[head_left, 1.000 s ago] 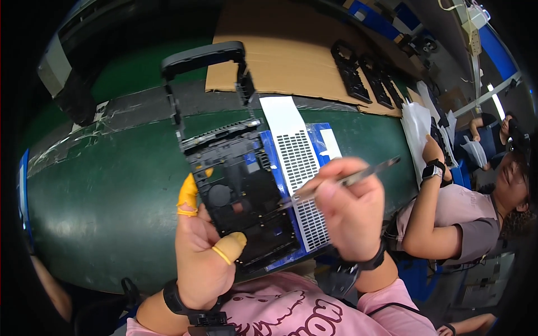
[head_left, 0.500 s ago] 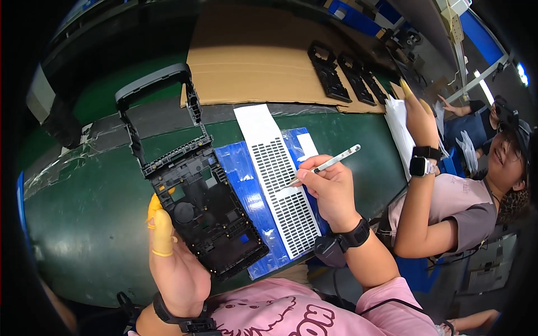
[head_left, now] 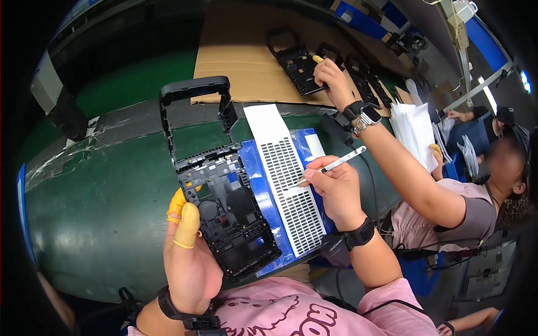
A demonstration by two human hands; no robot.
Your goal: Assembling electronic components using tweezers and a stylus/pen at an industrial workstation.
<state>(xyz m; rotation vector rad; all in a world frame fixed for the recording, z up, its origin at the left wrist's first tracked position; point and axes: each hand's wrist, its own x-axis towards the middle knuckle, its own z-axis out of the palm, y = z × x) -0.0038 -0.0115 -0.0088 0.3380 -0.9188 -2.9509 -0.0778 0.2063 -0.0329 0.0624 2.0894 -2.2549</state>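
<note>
My left hand, with yellow finger cots on thumb and a finger, grips the left side of a black plastic housing. The housing is tilted, its ribbed inner side facing up and its looped handle pointing away from me. In my right hand are slim pale tweezers, pinched between thumb and fingers. Their tip is at a white sheet with rows of small black rectangular pieces; whether a piece is caught on it cannot be made out. Under the sheet lies a blue plastic-covered board.
A co-worker's hand is at another black housing on the cardboard. More black housings lie beside it. White bags are at the co-worker's side. The green table extends left.
The housing in my left hand has shifted slightly right. My right hand stays over the sheet. The co-worker's arm has reached onto the cardboard, where another housing now shows.
</note>
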